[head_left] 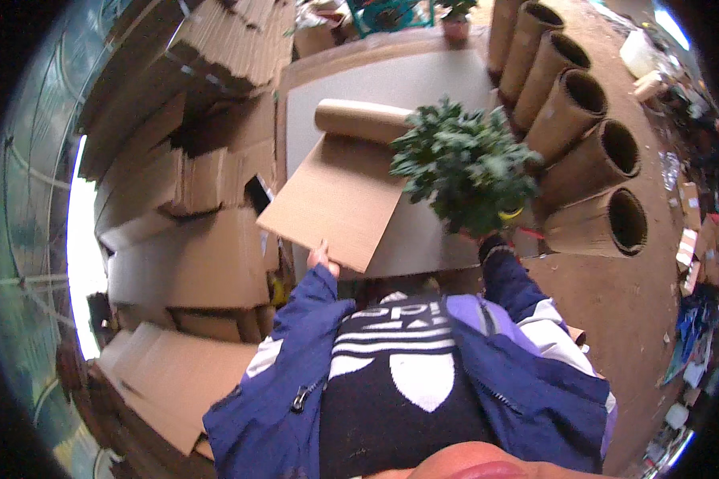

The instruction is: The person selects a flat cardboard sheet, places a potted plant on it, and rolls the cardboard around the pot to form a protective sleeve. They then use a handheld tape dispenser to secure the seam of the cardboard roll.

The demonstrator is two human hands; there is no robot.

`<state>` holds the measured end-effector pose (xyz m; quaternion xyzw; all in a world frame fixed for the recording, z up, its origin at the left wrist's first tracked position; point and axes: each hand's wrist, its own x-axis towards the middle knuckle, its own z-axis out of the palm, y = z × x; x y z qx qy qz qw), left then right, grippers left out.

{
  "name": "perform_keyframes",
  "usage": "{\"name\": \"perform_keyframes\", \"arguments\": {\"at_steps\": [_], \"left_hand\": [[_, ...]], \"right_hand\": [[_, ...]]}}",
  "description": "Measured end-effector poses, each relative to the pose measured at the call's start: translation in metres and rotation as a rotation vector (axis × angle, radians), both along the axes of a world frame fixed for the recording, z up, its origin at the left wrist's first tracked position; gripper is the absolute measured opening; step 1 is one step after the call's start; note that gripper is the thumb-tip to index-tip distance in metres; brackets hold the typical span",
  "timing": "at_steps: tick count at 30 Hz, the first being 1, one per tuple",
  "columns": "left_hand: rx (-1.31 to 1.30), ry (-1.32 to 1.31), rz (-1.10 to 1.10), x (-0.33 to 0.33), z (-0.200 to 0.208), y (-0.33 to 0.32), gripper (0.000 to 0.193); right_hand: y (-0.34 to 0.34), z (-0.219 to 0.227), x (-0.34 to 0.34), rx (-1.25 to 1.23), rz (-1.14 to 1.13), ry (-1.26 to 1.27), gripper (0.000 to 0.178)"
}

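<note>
My left hand point(321, 259) pinches the near edge of a flat brown corrugated cardboard sheet point(339, 195), its thumb on top. The far end of this sheet runs up to a rolled part point(359, 118) that still curls on the table. To the right, a bushy green leafy plant point(463, 160) stands over the table's right side. At its base is my right hand point(489, 239), closed there, its fingers mostly covered by the leaves. The plant's pot is largely hidden. Something yellow point(510, 214) shows beside the lower leaves.
Several cardboard tubes point(567, 104) lean in a row along the table's right side. Stacks of flattened cardboard point(192, 255) fill the left. The pale tabletop point(447, 76) has another potted plant point(456, 27) at its far edge. Brown ground point(623, 319) and clutter lie farther right.
</note>
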<state>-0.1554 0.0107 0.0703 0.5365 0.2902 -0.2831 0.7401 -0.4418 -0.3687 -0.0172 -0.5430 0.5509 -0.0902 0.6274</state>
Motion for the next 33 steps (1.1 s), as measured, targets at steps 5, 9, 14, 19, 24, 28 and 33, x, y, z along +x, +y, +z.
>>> {"name": "perform_keyframes", "arguments": {"at_steps": [5, 9, 14, 19, 24, 28, 33], "left_hand": [[0.087, -0.165, 0.145, -0.016, 0.05, -0.002, 0.038], [0.117, -0.206, 0.19, -0.037, 0.089, 0.004, 0.035], [0.012, -0.365, 0.237, -0.045, 0.09, 0.011, 0.049], [0.088, -0.466, 0.226, -0.046, 0.079, 0.011, 0.037], [0.005, -0.487, 0.119, -0.047, 0.092, 0.018, 0.033], [0.013, -0.728, -0.046, -0.05, 0.119, 0.047, 0.034], [0.022, -0.844, -0.072, -0.061, 0.157, 0.123, 0.035]], "right_hand": [[-0.016, 0.0, -0.006, 0.058, -0.11, 0.042, 0.062], [-0.027, -0.001, -0.025, 0.103, -0.177, 0.087, 0.059], [-0.019, -0.01, -0.036, 0.273, -0.16, 0.114, 0.055], [0.033, -0.007, -0.024, 0.672, 0.001, 0.152, 0.052], [0.08, 0.015, 0.032, 1.048, 0.277, -0.022, 0.073], [0.104, 0.044, 0.112, 1.134, 0.318, -0.166, 0.101], [0.174, 0.09, 0.197, 1.831, 0.085, -0.273, 0.072]]}}
